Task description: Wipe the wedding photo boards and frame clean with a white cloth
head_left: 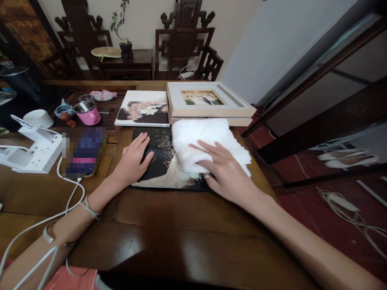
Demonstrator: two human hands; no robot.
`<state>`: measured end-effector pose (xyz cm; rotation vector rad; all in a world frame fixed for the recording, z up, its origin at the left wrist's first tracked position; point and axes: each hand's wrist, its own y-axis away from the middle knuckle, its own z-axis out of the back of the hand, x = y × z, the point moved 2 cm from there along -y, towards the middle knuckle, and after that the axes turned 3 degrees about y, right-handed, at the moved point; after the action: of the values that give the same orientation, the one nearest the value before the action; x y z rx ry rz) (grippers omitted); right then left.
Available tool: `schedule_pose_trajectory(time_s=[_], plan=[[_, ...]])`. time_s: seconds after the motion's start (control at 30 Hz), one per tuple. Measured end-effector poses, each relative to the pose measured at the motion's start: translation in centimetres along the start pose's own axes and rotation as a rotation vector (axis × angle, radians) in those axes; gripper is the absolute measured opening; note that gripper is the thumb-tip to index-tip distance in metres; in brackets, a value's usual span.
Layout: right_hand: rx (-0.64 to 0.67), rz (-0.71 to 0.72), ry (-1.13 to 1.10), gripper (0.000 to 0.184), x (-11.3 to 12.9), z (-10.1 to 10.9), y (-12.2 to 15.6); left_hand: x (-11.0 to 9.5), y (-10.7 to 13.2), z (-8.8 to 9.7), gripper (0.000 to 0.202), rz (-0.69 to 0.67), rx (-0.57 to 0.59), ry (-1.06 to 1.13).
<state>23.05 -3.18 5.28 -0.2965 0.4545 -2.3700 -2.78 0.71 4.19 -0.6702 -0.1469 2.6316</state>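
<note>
A glossy dark print (pixel 155 161) with a pale, dress-like shape lies flat on the wooden table. My left hand (pixel 135 157) rests on its left side, palm down with the fingers stretched out. On its right side lies a fluffy white cloth (pixel 208 133). My right hand (pixel 225 171) presses down on this cloth with its fingers spread; there is a ring on one finger. The cloth hides the right part of the print. Just behind are a white-edged photo panel (pixel 148 105) and a light wood picture frame (pixel 244 109) on top of another.
At the left are a white power strip (pixel 45 155), a phone (pixel 86 153) on a cable, and a pink cup (pixel 90 114). A white cable (pixel 33 221) runs beside my left forearm. A dark wooden rail (pixel 302 82) stands right of the table.
</note>
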Motion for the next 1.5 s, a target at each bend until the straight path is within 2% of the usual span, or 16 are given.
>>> schedule_pose_trajectory(time_s=[0.2,0.3,0.4,0.53,0.77,0.9,1.1,1.3,1.5], plan=[[0.022,0.062,-0.106,0.030,4.3,0.9,2.7,0.0,-0.8,-0.2,0.052,0.006,0.002,0.008],[0.036,0.113,-0.167,0.028,5.5,1.5,3.7,0.0,-1.1,-0.3,0.051,0.010,0.003,0.009],[0.087,0.126,-0.204,0.033,5.2,1.9,3.7,0.0,-1.2,-0.2,0.052,0.007,0.000,0.009],[0.108,0.118,-0.189,0.034,3.5,1.9,2.6,0.0,-0.8,-0.1,0.052,-0.005,-0.001,0.004],[0.033,0.048,-0.090,0.036,-0.2,0.7,0.7,-0.1,0.2,0.0,0.051,-0.008,-0.006,0.006],[0.015,-0.016,-0.052,0.037,-1.3,0.0,0.5,-0.2,0.3,0.0,0.051,-0.003,0.001,0.012],[0.014,-0.069,-0.007,0.033,-0.1,0.0,1.0,-0.2,0.2,0.2,0.051,0.007,0.005,0.016],[0.018,-0.078,0.013,0.027,2.3,0.6,2.1,-0.1,-0.2,0.1,0.051,0.006,0.006,0.012],[0.046,0.027,-0.083,0.025,4.6,1.3,3.4,-0.1,-0.9,-0.2,0.051,0.003,0.008,0.008]])
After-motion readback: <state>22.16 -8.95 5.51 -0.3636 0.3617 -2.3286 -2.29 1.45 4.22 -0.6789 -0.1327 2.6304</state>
